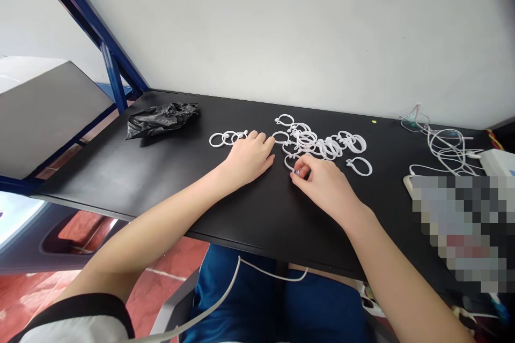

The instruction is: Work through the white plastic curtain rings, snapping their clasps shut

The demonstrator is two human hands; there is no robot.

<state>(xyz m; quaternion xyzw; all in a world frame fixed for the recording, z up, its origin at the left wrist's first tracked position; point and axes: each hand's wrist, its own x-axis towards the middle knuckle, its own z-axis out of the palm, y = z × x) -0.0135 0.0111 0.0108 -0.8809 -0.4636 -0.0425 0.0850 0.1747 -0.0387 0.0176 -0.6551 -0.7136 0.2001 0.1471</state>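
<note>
A loose heap of several white plastic rings lies on the black table. My right hand is at the heap's near edge, its thumb and fingers pinched on one white ring. My left hand rests on the table with its fingers curled, their tips beside a short chain of linked white rings and touching its right end. A single ring lies apart to the right of the heap.
A crumpled black plastic bag sits at the table's far left. White cables tangle at the far right, next to a white box. A blue metal frame rises at the left. A white wall stands behind the table.
</note>
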